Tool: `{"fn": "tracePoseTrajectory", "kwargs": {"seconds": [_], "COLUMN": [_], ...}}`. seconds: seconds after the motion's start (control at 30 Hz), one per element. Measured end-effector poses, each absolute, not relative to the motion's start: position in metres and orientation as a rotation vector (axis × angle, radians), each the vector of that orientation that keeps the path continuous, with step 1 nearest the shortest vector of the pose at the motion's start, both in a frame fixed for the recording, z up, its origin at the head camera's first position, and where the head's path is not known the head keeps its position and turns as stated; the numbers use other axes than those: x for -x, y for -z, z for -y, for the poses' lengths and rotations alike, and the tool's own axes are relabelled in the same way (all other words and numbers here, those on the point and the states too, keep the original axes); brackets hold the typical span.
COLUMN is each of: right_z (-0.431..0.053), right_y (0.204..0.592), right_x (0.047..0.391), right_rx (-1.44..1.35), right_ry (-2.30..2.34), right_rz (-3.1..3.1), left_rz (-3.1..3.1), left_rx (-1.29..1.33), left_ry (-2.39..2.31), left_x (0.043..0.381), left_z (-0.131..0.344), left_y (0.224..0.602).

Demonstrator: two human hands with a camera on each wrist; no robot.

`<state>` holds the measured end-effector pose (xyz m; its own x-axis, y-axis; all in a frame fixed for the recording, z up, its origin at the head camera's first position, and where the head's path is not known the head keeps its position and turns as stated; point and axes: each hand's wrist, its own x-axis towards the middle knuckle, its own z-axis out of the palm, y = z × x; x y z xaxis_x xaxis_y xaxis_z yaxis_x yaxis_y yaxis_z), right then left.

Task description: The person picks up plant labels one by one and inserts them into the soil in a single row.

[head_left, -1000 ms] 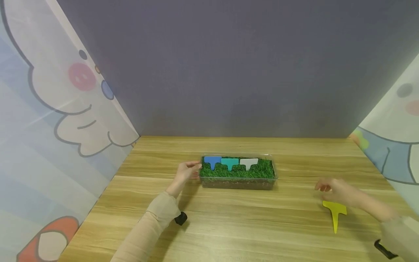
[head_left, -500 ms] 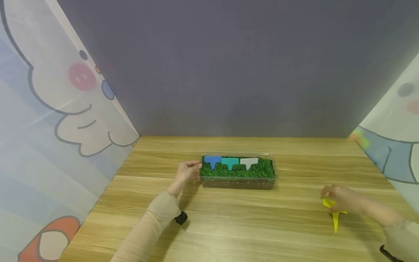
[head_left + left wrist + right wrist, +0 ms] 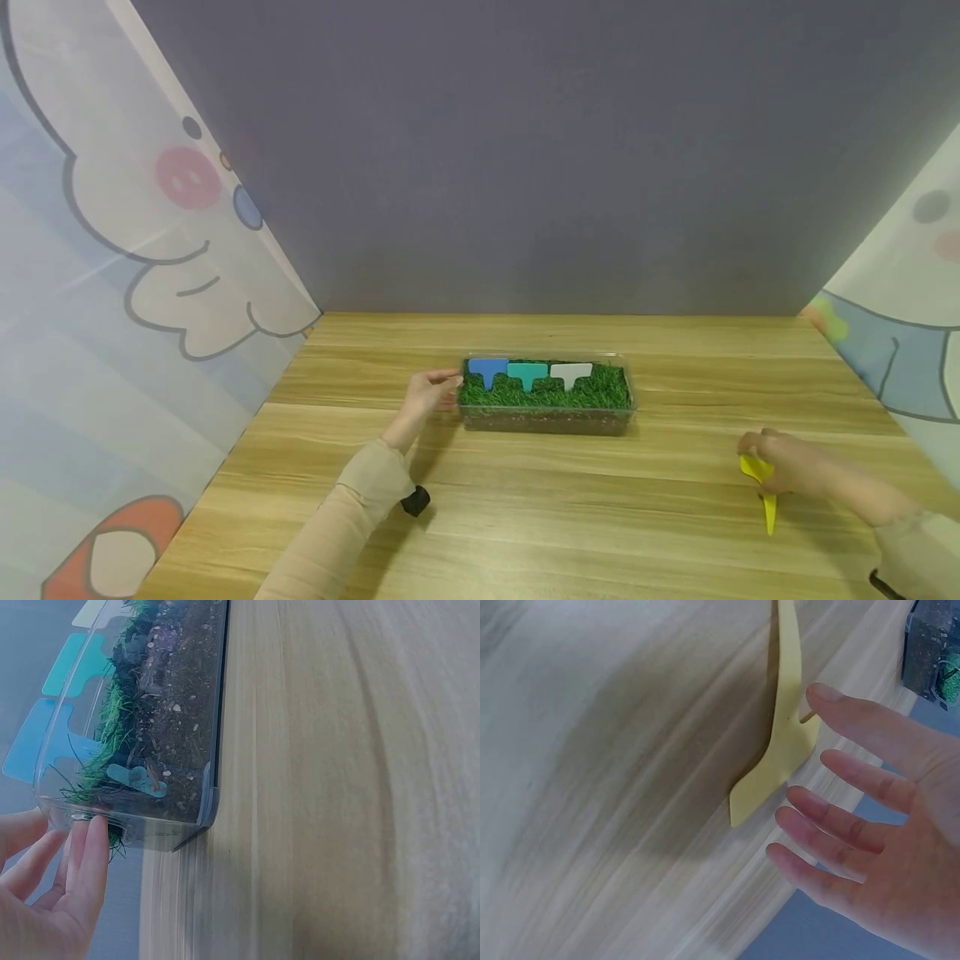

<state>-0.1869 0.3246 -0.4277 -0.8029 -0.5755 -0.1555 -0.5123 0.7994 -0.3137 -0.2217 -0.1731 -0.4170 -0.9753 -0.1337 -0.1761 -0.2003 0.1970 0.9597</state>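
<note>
My left hand (image 3: pixel 423 396) rests its straight fingers against the left end of a clear plastic planter box (image 3: pixel 543 422), right at the rim in the left wrist view. Dark soil (image 3: pixel 176 697) and green artificial grass (image 3: pixel 600 392) fill the box. Standing in the grass are three T-shaped plant labels: blue (image 3: pixel 487 367), teal (image 3: pixel 527 372) and white (image 3: pixel 572 372). At the right, my right hand (image 3: pixel 795 467) is over a yellow plant label (image 3: pixel 780 754) lying on the table. Its fingers are extended, and the thumb tip is right at the label's edge in the right wrist view.
The wooden table (image 3: pixel 585 517) ends at a grey wall (image 3: pixel 555 167) behind the box. Curtains with cartoon prints (image 3: pixel 172 275) hang on both sides. A dark wrist strap piece (image 3: pixel 415 501) shows at the left sleeve.
My right hand has come down over the yellow label and covers part of its head. The left hand and the planter box have stayed where they were.
</note>
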Motion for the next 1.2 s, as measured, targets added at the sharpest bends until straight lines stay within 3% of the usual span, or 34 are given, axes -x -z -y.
{"fn": "tracePoseTrajectory", "kwargs": {"seconds": [0.57,0.8,1.2], "right_z": [-0.332,-0.33,-0.338], "right_y": [0.427,0.429,0.428], "right_x": [0.185,0.184,0.191], "right_rx": [0.868,0.837,0.871], "right_ry": [0.478,0.527,0.808], "right_rz": [-2.675,-2.668,-2.409], "left_rz": [-2.408,-2.405,-2.404], "left_rx": [0.359,0.329,0.355], "left_ry": [-1.938,-1.919,-1.959], "left_x": [0.22,0.205,0.221], "left_z": [0.172,0.165,0.172], "left_y": [0.417,0.393,0.417]}}
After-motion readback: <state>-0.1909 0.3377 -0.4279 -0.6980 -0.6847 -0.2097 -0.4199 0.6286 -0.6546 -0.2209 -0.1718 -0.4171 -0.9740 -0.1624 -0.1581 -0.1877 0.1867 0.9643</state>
